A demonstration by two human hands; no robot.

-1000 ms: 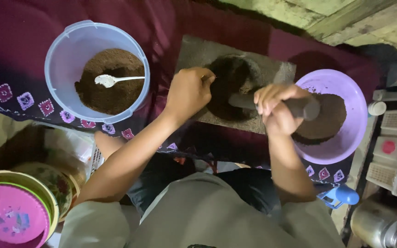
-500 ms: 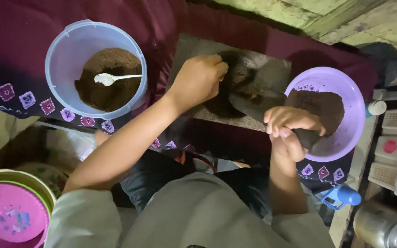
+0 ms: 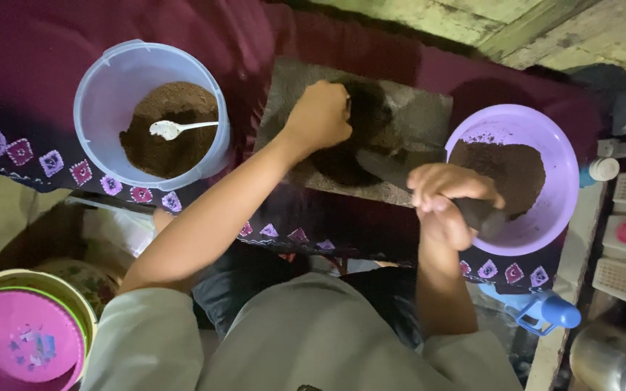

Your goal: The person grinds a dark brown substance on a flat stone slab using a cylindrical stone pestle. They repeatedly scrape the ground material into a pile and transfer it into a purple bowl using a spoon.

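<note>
1. Grey-white sleeves nearest the camera; person leans over the work, both forearms reaching away from the body.
2. Right hand [image 3: 449, 203] is the nearer one: grip pressed shut around the near end of a dark stone roller [image 3: 429, 181].
3. Roller's long axis runs diagonally, from the right hand near the purple bowl [image 3: 566, 174] up-left across the grey stone slab [image 3: 422, 116] toward the left hand.
4. Left hand [image 3: 318, 116] sits farther out, fist curled over the roller's far end at the dark paste [image 3: 367, 116]. Fingers hidden under the knuckles, so I cannot tell what exactly they pinch.
5. Paste lies between the two hands, closer to the left, on the slab's middle.
6. Purple bowl is just beside the right hand, holding a mound of brown powder.
7. Pale blue tub [image 3: 110, 87], well apart to the left, holds more brown powder with a white spoon [image 3: 175, 129] lying on it.
8. All of it rests on a maroon cloth [image 3: 38, 51] with a patterned border.
</note>
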